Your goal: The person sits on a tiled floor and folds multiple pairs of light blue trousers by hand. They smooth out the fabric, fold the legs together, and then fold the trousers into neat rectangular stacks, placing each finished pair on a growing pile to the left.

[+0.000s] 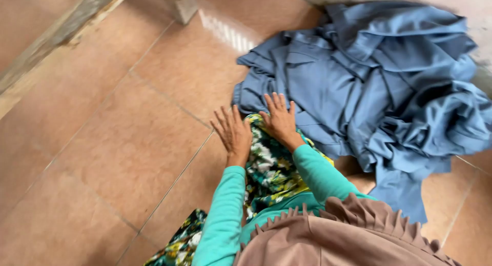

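The left hand point(233, 134) lies flat, fingers point(223, 121) spread wide and holding nothing, with the palm pressed at the left edge of a floral-printed cloth in green, white and yellow point(269, 166). This cloth sits directly in front of the person, partly over the lap, and another portion of the same print shows at the lower left near the teal sleeve point(221, 220). The right hand point(280, 120) also lies flat with fingers point(277, 103) spread and gripping nothing; it rests on the upper end of the floral cloth, where that cloth meets the heap of blue-grey smooth fabric point(369, 81).

Judged from the present layout, the work is at an early stage. The floral cloth is being pressed flat under both palms, and no finished fold is visible. The blue-grey fabric remains a loose, crumpled pile with seams and creases running in several directions; none of it appears sorted or stacked.

The working surface is the floor point(102, 143), laid with large terracotta-coloured tiles and narrow pale grout lines. A raised concrete strip point(56, 38) crosses the upper left corner. A pale wall base point(476, 9) borders the upper right, behind the fabric heap. A patch of reflected light marks the tile near top centre.
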